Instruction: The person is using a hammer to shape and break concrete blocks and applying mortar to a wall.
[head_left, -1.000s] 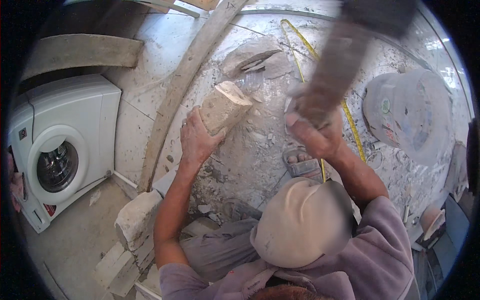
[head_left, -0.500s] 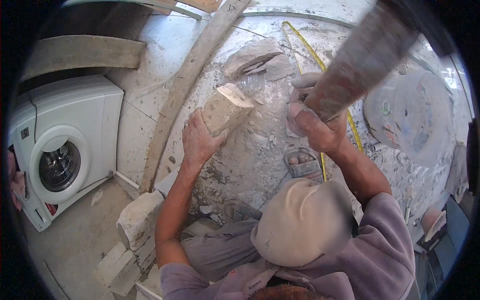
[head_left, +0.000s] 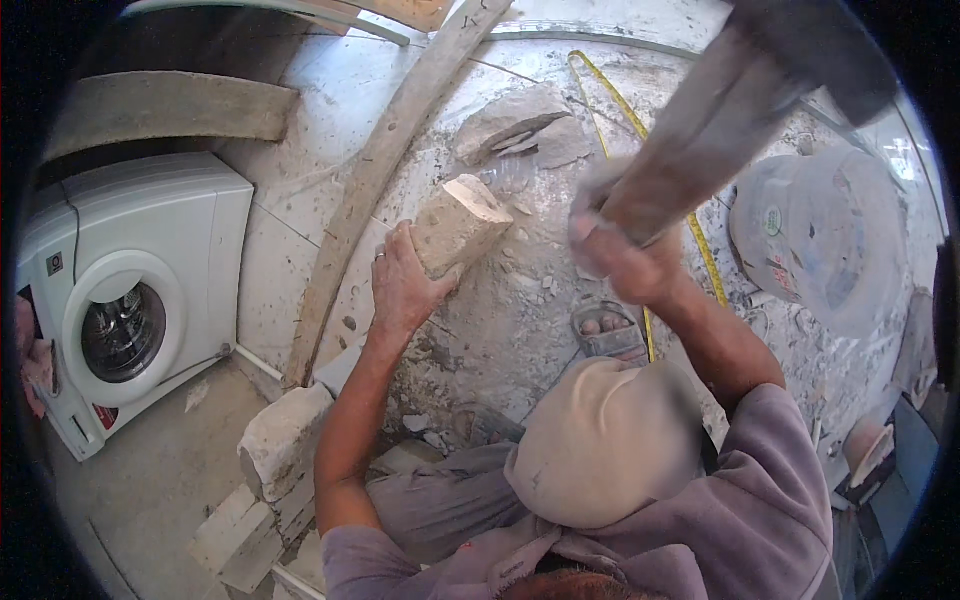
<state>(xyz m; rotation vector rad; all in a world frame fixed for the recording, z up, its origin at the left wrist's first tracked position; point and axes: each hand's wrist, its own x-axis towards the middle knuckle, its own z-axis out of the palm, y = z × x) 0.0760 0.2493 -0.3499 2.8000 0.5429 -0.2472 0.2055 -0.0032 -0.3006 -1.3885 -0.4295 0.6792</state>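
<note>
Pale stone block is held on the rubble-strewn floor by the left hand, fingers wrapped around its near end, long axis running up-right. The right hand, fist closed on a raised hammer handle, is positioned to the block's right.

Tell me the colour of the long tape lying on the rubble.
Yellow: the long thin tape on the dusty floor, clearest in the head view.

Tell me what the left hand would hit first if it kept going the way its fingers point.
The left hand already grips the stone block. Past the block, the line runs over rubble toward the broken slab pieces, though depth is hard to judge.
</note>
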